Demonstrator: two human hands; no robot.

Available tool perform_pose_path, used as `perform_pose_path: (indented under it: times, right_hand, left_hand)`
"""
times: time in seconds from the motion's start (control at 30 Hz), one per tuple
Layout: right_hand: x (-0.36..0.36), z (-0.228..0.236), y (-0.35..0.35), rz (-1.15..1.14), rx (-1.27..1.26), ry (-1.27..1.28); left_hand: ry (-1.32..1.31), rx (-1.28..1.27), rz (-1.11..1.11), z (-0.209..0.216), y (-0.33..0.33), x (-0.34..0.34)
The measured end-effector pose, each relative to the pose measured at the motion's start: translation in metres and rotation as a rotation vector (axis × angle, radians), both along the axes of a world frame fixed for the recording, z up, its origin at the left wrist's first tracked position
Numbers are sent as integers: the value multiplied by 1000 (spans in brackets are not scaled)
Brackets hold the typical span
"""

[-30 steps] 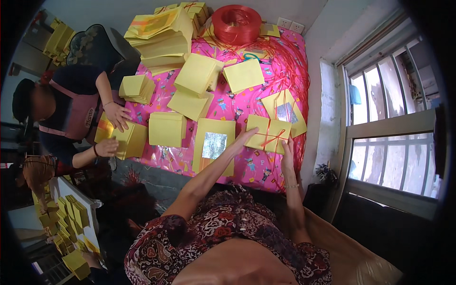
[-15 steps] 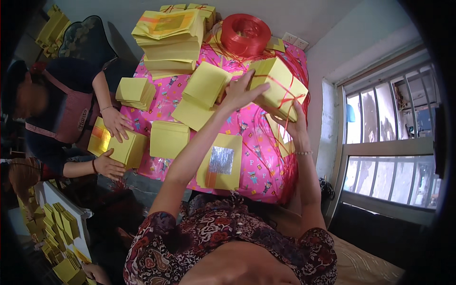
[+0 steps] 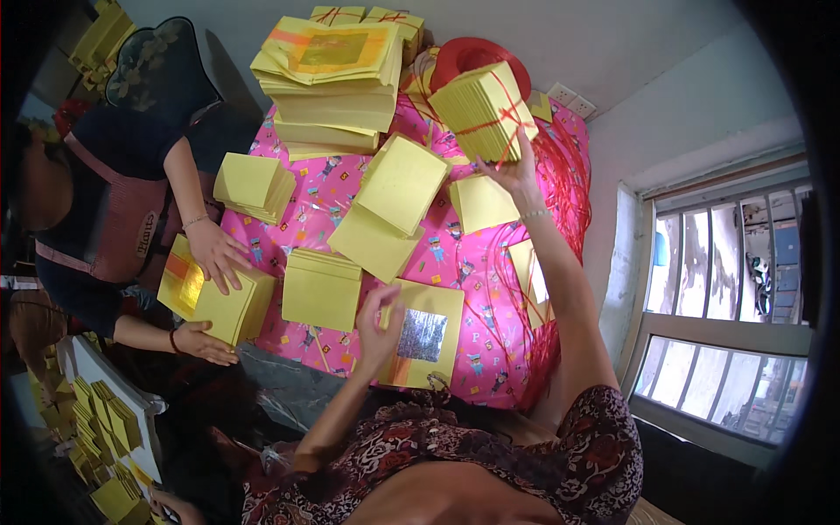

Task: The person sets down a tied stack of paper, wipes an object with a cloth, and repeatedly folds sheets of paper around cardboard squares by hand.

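Observation:
My right hand (image 3: 514,178) grips the lower right end of a bundle of yellow paper (image 3: 477,118) bound crosswise with red string, lifted at the far right in front of a red string roll (image 3: 490,54). My left hand (image 3: 379,331) is empty, fingers loosely bent and apart, over the left edge of a yellow sheet with a silver patch (image 3: 437,306). Left of that hand lies a squarish stack of yellow paper (image 3: 321,293). Beyond it, another yellow stack (image 3: 402,185) rests on yellow paper. One more yellow stack (image 3: 486,205) lies below the raised bundle.
A pink patterned cloth (image 3: 455,254) covers the table. Loose red strings (image 3: 569,188) run down its right side. Tall yellow paper piles (image 3: 337,96) stand at the back. At left, a co-worker's hands (image 3: 213,254) rest on another stack (image 3: 229,302). A barred window (image 3: 726,271) is on the right.
My left hand has let go of the tied bundle and come back toward me. My right hand has carried the bundle away from me and slightly left, partly covering the string roll.

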State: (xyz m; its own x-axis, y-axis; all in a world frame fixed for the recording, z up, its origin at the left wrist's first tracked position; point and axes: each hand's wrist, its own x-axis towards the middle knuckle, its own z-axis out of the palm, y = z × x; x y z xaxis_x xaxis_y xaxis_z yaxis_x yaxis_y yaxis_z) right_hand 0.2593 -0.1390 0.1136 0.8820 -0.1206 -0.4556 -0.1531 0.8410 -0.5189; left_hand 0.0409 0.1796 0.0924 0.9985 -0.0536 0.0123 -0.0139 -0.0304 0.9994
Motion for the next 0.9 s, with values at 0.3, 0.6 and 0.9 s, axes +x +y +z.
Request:
perform_pose_path:
  times: [0.3,0.6,0.9]
  right_hand:
    - [71,-49,38,70,-266,159]
    - [72,-71,60,81,-841,125]
    - [-168,-25,94,-150,-1230,-180]
  left_hand:
    - [197,139,-176,-19,19,-71]
    - [290,106,-130,-19,21,-75]
    - [94,200,-437,-4,-2,-63]
